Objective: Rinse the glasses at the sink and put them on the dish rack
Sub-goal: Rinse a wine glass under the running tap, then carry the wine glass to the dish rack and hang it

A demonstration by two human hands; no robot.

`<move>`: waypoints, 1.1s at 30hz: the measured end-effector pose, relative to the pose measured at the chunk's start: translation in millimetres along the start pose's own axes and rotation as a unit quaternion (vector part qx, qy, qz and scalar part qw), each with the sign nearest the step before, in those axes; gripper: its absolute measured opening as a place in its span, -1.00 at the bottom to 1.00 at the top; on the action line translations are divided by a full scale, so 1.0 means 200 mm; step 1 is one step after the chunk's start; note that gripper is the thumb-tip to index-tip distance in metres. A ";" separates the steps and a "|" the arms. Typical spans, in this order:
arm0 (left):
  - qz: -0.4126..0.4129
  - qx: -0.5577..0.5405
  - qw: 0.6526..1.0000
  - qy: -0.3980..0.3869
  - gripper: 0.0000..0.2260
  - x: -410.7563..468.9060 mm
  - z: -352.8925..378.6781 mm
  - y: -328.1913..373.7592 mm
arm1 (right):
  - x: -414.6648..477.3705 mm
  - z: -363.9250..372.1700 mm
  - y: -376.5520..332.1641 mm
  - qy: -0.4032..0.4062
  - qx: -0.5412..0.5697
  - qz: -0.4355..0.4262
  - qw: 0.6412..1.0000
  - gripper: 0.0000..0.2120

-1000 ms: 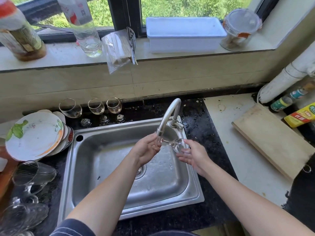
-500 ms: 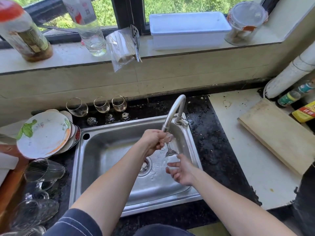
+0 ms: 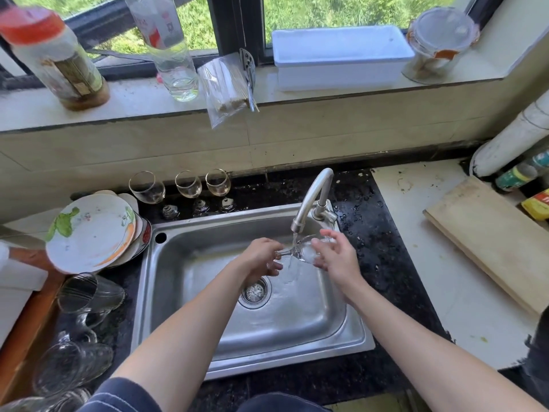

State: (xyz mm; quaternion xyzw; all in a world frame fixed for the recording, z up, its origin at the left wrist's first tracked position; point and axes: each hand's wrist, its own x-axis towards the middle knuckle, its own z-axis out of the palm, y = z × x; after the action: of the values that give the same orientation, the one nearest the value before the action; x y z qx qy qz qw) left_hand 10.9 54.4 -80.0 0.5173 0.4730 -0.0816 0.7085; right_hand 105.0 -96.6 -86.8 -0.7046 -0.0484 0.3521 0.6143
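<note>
Bright daylight pours in through a dark-framed window (image 3: 234,25) at the far side, nothing but green grass outside. Below it runs a pale stone windowsill (image 3: 133,96), then a beige tiled wall (image 3: 326,135). The counter is black speckled stone (image 3: 383,257), turning into a pale worn countertop (image 3: 439,278) on the right, with a white pipe (image 3: 511,144) in the far right corner.

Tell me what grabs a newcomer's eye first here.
The clear stemmed wine glass lies sideways under the running curved steel tap, left hand gripping its stem, right hand against its bowl, over the stainless sink. Next, three gold-rimmed stemmed glasses lined up behind the sink's back rim.
</note>
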 end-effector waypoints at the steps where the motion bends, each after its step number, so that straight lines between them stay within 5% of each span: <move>1: 0.010 -0.042 0.999 0.007 -0.89 0.00 -0.01 -0.01 | -0.01 -0.01 -0.03 -0.024 -0.026 -0.026 0.999 -0.73; 3: 0.053 -0.084 0.994 0.049 -0.83 0.00 -0.04 -0.04 | -0.02 -0.04 -0.06 -0.094 -0.092 -0.033 0.991 -0.67; 5: 0.130 0.032 0.986 0.096 -0.84 -0.01 -0.05 -0.05 | -0.01 -0.07 -0.05 -0.173 -0.212 -0.017 0.962 -0.63; 8: 0.251 0.266 0.925 0.106 -0.96 -0.06 -0.04 -0.07 | -0.02 -0.05 -0.02 -0.222 -0.423 -0.063 0.876 -0.51; 11: 0.278 0.287 0.911 0.099 -0.97 -0.11 -0.02 -0.06 | -0.05 0.06 0.00 -0.226 -0.514 -0.130 0.817 -0.48; 15: 0.233 0.160 0.955 0.089 -0.87 -0.20 -0.07 -0.02 | -0.10 0.16 0.03 -0.213 -0.496 -0.131 0.831 -0.79; 18: 0.235 0.215 0.942 0.102 -0.81 -0.23 -0.17 0.01 | -0.11 0.16 0.06 -0.146 -0.500 -0.122 0.845 -0.87; 23: 0.252 0.364 0.889 0.121 -0.79 -0.22 -0.35 0.01 | -0.23 0.17 0.10 -0.041 -0.475 -0.130 0.869 -0.70; 33: 0.289 0.612 0.735 0.044 -0.81 -0.30 -0.38 -0.07 | -0.59 0.16 0.08 0.172 -0.284 -0.120 0.936 -0.85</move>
State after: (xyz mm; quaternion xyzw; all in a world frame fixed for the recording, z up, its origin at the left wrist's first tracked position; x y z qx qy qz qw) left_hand -74.3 86.6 -44.9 0.9542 0.1793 -0.1219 0.2062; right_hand -6.5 -133.3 -50.3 -0.8884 -0.1236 0.1209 0.4254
